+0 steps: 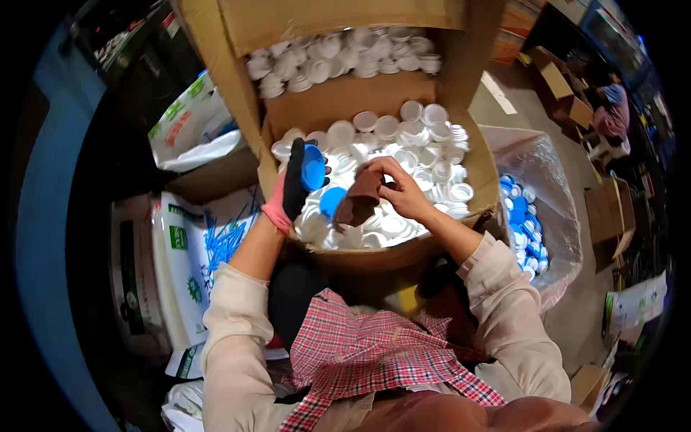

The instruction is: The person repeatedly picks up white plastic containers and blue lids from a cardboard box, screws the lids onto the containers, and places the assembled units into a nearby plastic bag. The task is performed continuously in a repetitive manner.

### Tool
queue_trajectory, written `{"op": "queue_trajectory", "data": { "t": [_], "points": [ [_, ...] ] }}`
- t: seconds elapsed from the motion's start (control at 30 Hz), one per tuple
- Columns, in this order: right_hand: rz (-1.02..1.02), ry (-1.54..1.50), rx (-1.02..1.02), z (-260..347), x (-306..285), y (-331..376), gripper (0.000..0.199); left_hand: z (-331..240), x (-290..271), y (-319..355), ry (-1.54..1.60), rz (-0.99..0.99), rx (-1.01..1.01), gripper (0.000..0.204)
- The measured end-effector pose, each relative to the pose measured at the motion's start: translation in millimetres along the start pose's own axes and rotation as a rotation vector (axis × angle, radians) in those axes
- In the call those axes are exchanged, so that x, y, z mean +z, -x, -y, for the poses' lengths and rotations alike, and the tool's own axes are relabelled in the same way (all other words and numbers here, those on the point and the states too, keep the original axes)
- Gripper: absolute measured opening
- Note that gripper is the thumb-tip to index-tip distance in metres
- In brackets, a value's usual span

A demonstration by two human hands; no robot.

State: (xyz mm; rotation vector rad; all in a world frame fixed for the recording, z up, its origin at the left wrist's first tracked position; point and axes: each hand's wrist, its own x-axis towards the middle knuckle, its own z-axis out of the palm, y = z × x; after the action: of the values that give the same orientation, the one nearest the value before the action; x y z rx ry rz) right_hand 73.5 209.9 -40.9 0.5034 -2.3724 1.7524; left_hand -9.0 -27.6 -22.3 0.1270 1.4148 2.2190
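Observation:
My left hand (294,181), in a black glove with a pink cuff, is closed round a round blue plastic cap (313,168). Bare-skinned, my right hand (403,189) pinches a limp brown cloth (360,198) by its upper edge. Both hands are over an open cardboard box (353,255) heaped with white plastic caps (414,135). A second blue cap (332,202) lies among the white ones, between my left hand and the cloth, which partly overlaps it.
More white caps (317,70) show behind an opening in the box's far part. At right stands a clear plastic-lined container (561,209) with blue and white caps (529,230). At left are printed white bags (183,252) and thin blue strips (223,241). A person (613,108) sits far right.

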Motion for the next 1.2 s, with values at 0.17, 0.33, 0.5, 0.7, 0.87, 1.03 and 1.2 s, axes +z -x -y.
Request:
{"op": "queue_trajectory", "data": {
  "t": [0.17,0.33,0.5,0.7,0.87,1.03,1.2],
  "points": [
    [-0.439,0.233,-0.089,52,18,38,0.036,63,102,-16,0.111,0.440,0.240,0.044],
    [-0.211,0.646,-0.402,45,-19,57,0.034,96,83,-33,0.450,0.382,-0.178,0.059],
    [-0.289,0.821,-0.380,41,-59,70,0.042,80,104,-31,0.481,0.489,-0.300,0.068],
    [-0.467,0.637,-0.100,46,-78,71,0.037,86,178,3,-0.059,0.425,0.111,0.027],
    [-0.214,0.523,0.219,20,-69,73,0.025,88,159,-9,-0.397,0.153,0.470,0.029],
    [-0.242,-0.308,0.304,23,-109,77,0.022,67,86,-43,-1.715,-0.305,0.364,0.053],
    [-0.313,-0.675,0.183,30,-126,70,0.035,117,63,-66,-1.873,0.593,0.131,0.054]
  ]
}}
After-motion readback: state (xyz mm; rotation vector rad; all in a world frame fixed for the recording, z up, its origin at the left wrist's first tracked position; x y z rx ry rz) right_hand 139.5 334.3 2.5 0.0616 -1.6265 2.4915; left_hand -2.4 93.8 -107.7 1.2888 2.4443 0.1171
